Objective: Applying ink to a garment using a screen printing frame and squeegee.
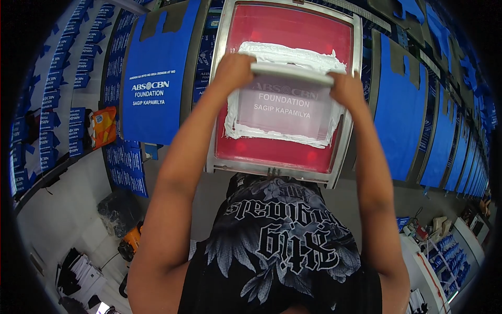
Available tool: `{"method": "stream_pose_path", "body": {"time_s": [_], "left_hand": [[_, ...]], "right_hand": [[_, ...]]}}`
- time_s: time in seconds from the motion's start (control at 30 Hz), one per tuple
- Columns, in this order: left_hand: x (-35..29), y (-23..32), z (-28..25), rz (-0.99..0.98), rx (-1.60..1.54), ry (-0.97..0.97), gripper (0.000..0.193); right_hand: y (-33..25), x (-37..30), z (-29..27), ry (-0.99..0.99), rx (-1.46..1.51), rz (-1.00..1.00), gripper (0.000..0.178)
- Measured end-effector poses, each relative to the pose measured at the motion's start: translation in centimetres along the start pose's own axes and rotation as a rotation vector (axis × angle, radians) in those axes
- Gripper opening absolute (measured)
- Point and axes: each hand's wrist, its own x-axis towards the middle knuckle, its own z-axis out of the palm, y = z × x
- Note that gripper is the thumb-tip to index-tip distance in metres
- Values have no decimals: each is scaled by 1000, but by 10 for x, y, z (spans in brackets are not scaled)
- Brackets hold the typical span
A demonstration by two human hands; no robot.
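A squeegee-like bar (292, 75) is held by its ends, left hand (235, 69) and right hand (345, 88) closed on it, over the upper stencil window (277, 125) of a red screen (293, 21). Pressure should be kept even end to end, white ink (272, 52) spread without skips. White lettering (284, 100) is seen in the window and on the blue panel (154, 118), left.

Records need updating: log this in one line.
left fingers: gripping squeegee | right fingers: gripping squeegee | white paste: smeared on red screen
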Motion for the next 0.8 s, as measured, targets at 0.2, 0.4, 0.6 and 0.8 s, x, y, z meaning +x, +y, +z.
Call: {"method": "stream_pose_path", "body": {"time_s": [0.2, 0.4, 0.6, 0.8], "left_hand": [[-58, 13, -22, 19, -33, -35, 31], [-148, 45, 22, 63, -122, 13, 29], [7, 7, -6, -41, 10, -83, 24], [14, 3, -37, -34, 56, 226, 40]], "right_hand": [[-17, -45, -19, -129, 96, -44, 43], [-48, -150, 39, -70, 235, 23, 45], [3, -1, -4, -38, 52, 4, 38], [17, 47, -46, -125, 171, -62, 49]]}}
